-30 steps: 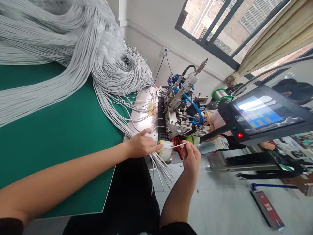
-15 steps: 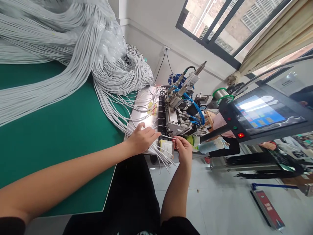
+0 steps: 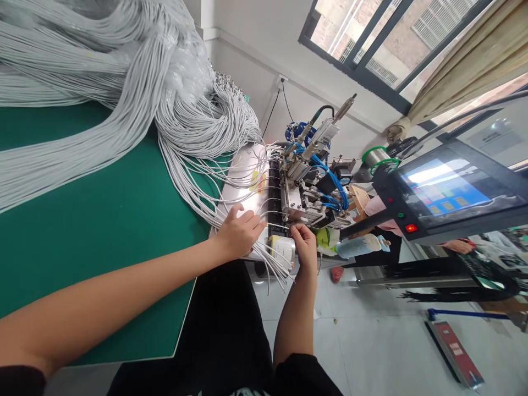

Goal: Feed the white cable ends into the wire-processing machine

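A thin white cable (image 3: 278, 225) spans the gap between my two hands. Its left part runs into the fingertips of my left hand (image 3: 240, 234), which is closed on it above the metal plate. My right hand (image 3: 304, 243) pinches the cable's other end beside the black toothed conveyor (image 3: 275, 187); the very tip is hidden by the fingers. Below my left hand, a bunch of loose cable ends (image 3: 275, 267) hangs over the plate's edge. A small white box-like item (image 3: 284, 250) sits between that bunch and my right hand.
The machine (image 3: 305, 176) with blue air tubes stands just beyond the conveyor. A large heap of white cables (image 3: 206, 124) covers the back of the green table (image 3: 103, 236). To the right are a touchscreen (image 3: 449, 187), a solder wire spool (image 3: 377, 159), a bottle (image 3: 358, 246) and another person's hand (image 3: 458, 246).
My right hand has turned slightly and moved a little left and up towards the conveyor. The red bit by its fingertips no longer shows. My left hand stays nearly in place.
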A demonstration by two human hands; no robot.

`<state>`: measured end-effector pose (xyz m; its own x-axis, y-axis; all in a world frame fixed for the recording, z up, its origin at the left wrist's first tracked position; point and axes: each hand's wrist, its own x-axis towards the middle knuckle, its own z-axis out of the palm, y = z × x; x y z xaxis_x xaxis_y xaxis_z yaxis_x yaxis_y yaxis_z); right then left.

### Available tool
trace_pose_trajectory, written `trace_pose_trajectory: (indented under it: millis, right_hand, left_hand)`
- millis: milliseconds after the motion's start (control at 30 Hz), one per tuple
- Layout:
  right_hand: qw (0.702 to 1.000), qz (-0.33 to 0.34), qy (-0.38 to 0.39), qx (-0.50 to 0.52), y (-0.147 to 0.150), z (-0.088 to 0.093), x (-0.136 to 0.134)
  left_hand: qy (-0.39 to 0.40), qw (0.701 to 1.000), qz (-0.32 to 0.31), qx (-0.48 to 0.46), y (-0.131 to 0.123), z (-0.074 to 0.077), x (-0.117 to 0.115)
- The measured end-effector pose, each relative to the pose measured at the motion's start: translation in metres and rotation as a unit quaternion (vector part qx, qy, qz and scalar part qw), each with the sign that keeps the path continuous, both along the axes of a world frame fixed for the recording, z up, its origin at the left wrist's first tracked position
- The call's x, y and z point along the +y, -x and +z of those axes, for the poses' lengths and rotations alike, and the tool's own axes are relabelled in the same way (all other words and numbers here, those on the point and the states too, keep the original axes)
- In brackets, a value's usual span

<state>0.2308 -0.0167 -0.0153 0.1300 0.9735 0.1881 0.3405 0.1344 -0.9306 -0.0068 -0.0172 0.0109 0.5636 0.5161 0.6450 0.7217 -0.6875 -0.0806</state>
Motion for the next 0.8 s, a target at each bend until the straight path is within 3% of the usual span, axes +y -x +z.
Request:
trace_pose_trajectory:
  millis: [133, 300, 533, 800]
  right_hand:
    - [0.996, 0.032, 0.025, 0.080, 0.003, -0.007, 0.005]
    - [0.982, 0.010, 0.076, 0.173, 0.006, -0.016, 0.006]
    - [0.977, -0.017, 0.092, 0.190, 0.009, -0.023, 0.005]
    - [0.982, -0.068, 0.077, 0.157, -0.006, -0.019, -0.019]
  left_hand:
    - [0.016, 1.000, 0.006, 0.010, 0.000, 0.002, 0.000]
    - [0.037, 0.999, 0.007, 0.015, -0.001, 0.002, 0.000]
    - [0.044, 0.999, 0.012, 0.004, -0.001, 0.000, 0.001]
    - [0.027, 0.999, 0.027, 0.005, 0.000, 0.001, 0.000]
